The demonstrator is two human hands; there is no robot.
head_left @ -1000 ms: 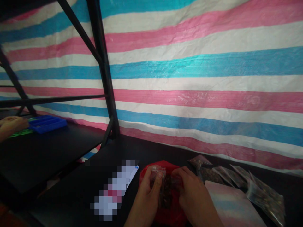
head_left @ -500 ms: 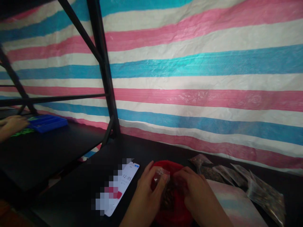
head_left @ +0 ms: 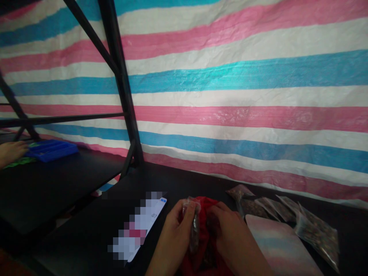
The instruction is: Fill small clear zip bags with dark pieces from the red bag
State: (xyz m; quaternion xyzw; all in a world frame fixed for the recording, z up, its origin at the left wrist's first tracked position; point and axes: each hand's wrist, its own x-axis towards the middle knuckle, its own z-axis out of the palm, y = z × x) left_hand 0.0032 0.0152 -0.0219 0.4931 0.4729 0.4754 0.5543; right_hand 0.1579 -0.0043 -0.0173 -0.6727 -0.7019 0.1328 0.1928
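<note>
1. The person's left hand (head_left: 176,230) now pinches a small clear pouch (head_left: 193,226) of dark bits, thumb and fingers closed on its top edge. Half a second ago the pouch lay flatter between both hands; it now hangs upright and narrower.
2. The right hand (head_left: 230,237) is curled, fingers dipped into the red bag (head_left: 205,264) at the desk's near edge; whether it grips anything I cannot tell.
3. This looks like the pouch being filled or closed over the red bag.
4. A phone (head_left: 138,234) lies to the left, as before.
5. Filled pouches (head_left: 313,230) line the right of the desk (head_left: 86,237), behind a striped sheet (head_left: 278,245).
6. Another person's hand (head_left: 10,152) has drawn back slightly from a blue tray (head_left: 51,149) on the far left desk.
</note>
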